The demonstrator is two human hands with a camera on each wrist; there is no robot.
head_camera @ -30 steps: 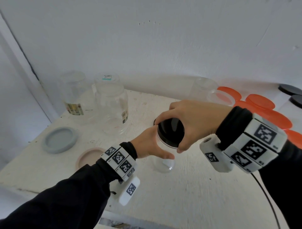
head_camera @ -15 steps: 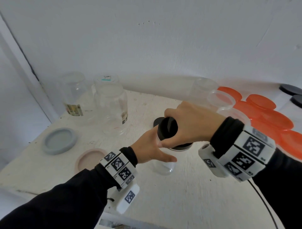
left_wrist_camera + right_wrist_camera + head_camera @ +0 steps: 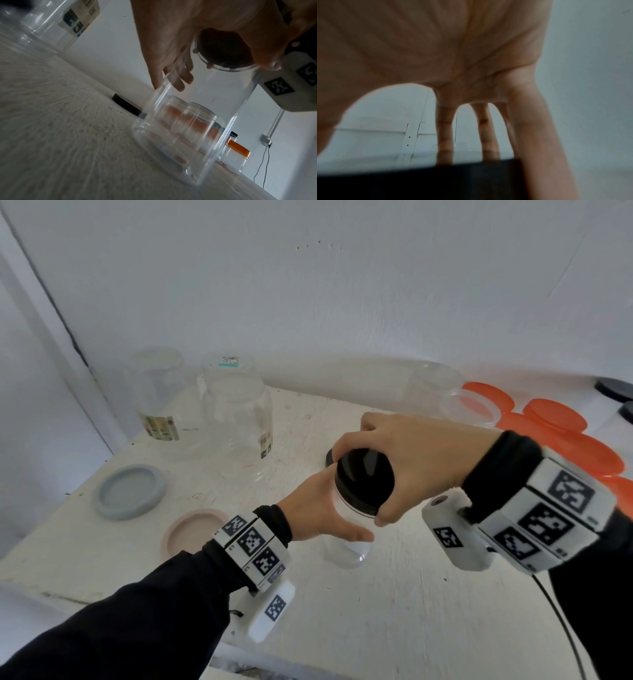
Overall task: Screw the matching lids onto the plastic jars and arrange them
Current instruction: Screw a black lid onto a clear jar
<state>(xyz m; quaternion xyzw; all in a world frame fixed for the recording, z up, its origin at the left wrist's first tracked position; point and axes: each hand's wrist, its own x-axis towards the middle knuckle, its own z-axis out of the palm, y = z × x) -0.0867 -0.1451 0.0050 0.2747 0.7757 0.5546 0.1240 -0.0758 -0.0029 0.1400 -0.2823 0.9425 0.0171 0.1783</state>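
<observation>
A tall clear plastic jar (image 3: 347,547) stands upright on the white table (image 3: 376,628) in the middle. A black lid (image 3: 364,477) sits on its mouth. My right hand (image 3: 407,460) grips that lid from above, fingers and thumb curled round its rim; the right wrist view shows the fingers (image 3: 445,135) reaching down past the black lid (image 3: 436,182). My left hand (image 3: 318,515) wraps the jar's body from the left. In the left wrist view the jar (image 3: 197,128) stands on the table under the black lid (image 3: 223,54).
Three clear jars (image 3: 236,426) stand upside down at the back left. A grey lid (image 3: 130,491) and a pink lid (image 3: 191,530) lie at the left. Another black lid (image 3: 329,457) lies behind the jar. Orange-lidded jars (image 3: 555,416) crowd the right, open clear jars (image 3: 471,407) beside them.
My right hand has turned on the black lid, swinging its wrist down and back up, while the left hand kept hold of the jar in the same spot.
</observation>
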